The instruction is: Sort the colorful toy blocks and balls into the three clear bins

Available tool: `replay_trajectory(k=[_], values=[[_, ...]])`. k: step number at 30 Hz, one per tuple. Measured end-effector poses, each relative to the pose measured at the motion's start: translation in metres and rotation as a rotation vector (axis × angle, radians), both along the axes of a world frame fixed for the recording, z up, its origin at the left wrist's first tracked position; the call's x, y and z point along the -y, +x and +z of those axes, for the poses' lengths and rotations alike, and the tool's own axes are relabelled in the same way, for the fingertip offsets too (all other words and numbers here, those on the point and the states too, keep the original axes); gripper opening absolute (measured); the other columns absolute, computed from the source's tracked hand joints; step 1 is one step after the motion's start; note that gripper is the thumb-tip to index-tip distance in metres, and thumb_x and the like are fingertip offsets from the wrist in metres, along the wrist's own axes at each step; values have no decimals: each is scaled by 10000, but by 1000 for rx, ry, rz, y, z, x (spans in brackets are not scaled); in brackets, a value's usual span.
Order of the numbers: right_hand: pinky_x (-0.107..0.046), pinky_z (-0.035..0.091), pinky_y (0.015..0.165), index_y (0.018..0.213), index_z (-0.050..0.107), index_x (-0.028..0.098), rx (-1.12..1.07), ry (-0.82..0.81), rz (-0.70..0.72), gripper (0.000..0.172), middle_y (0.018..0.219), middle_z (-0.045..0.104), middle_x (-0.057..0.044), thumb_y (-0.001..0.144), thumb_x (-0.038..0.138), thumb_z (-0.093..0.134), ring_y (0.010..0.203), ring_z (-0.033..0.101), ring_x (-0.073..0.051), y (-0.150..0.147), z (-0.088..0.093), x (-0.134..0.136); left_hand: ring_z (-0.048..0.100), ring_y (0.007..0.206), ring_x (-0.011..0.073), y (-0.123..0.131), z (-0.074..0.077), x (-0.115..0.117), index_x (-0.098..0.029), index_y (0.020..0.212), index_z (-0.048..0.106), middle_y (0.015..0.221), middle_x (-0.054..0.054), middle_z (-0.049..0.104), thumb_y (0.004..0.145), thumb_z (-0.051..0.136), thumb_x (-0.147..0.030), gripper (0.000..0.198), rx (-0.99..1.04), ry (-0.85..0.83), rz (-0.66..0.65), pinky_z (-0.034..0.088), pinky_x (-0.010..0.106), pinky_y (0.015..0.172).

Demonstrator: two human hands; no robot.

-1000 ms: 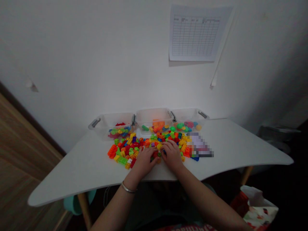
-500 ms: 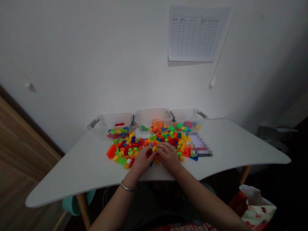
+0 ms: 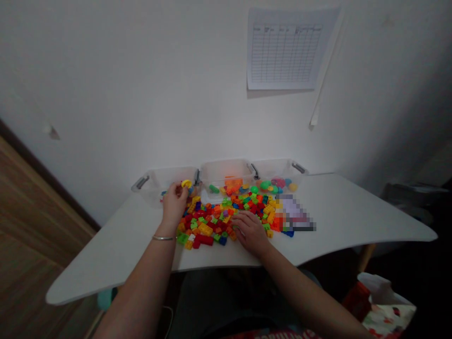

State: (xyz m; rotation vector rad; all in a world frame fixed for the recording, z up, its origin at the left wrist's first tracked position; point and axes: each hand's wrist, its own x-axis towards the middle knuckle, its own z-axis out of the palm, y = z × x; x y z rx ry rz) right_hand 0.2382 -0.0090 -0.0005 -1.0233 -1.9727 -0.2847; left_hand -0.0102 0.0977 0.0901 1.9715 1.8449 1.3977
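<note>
My left hand (image 3: 175, 201) is at the left clear plastic bin (image 3: 151, 179), its fingers closed on a yellow round toy piece (image 3: 186, 184) above the bin's front right part. Near the front of a heap of colourful building bricks (image 3: 205, 229), my right hand (image 3: 250, 230) rests with its fingers stretched over the bricks and slightly apart. I see nothing held in it. Small coloured pieces lie in the left bin, partly covered by my left hand.
A middle bin (image 3: 226, 168) holds orange and green pieces, and a right bin (image 3: 275, 167) holds rounded ones. A blurred-out flat object (image 3: 294, 212) lies right of the heap. The white table (image 3: 353, 212) meets the wall, where a printed sheet (image 3: 284, 52) hangs.
My left hand has moved away from my right, leftward and up to the left bin, carrying the yellow piece. My right hand has stayed over the bricks and no longer touches that piece.
</note>
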Motion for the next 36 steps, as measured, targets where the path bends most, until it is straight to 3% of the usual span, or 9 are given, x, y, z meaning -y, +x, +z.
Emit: replay_trajectory(k=[3,5,9,17,24,29,32,36], values=[[-426,478,989,1001,681,232,4,-14,9,203,1063,704,-62,919,193,499,1080,580,-209,0,2,2,599,1066,303,-24,13,-10,-167,1097,641,1087,141,684,862,416,-388,393,-275,41,246,428,429,945],[-421,476,985,985,682,226,4,-14,21,211,1057,705,-64,922,190,484,1072,581,-206,1,3,3,583,1091,326,-34,15,-15,-177,1131,651,1109,150,681,870,397,-372,413,-383,6,300,401,448,958],[-419,460,1003,960,683,223,14,-34,32,221,1060,706,-57,937,208,464,1081,575,-203,2,2,3,622,997,311,-38,12,-24,-205,1199,640,1105,142,695,885,348,-322,444,-406,-134,266,440,409,850],[-407,454,1000,950,689,220,20,-43,30,236,1068,710,-48,949,224,454,1068,575,-201,2,0,2,583,1084,338,-27,9,-30,-156,1207,652,1122,178,687,896,300,-242,477,-609,-170,223,298,534,1012],[-412,462,992,956,700,222,5,-46,26,232,1047,717,-52,941,215,469,1062,580,-204,2,3,3,514,1150,393,-26,6,-36,-245,1141,706,1181,157,664,883,346,-352,456,-568,-218,209,213,660,1027],[-416,467,983,957,703,223,9,-52,37,242,1035,716,-56,941,217,461,1051,583,-205,3,2,2,458,1244,390,-33,3,-44,-288,1330,572,1300,129,609,873,347,-367,516,-511,-234,158,105,700,1076],[-421,469,974,955,694,215,-5,-40,47,225,1027,717,-60,940,218,470,1042,582,-213,4,1,0,371,1340,364,-37,0,-43,-229,1415,473,1383,115,553,843,403,-398,600,-401,-225,137,138,626,1130],[-415,472,966,942,685,217,-35,-23,60,210,1017,721,-48,947,218,474,1017,588,-212,4,2,-1,413,1320,284,-32,-9,-23,-206,1310,581,1319,74,610,838,408,-347,522,-312,-126,82,239,470,1146]])
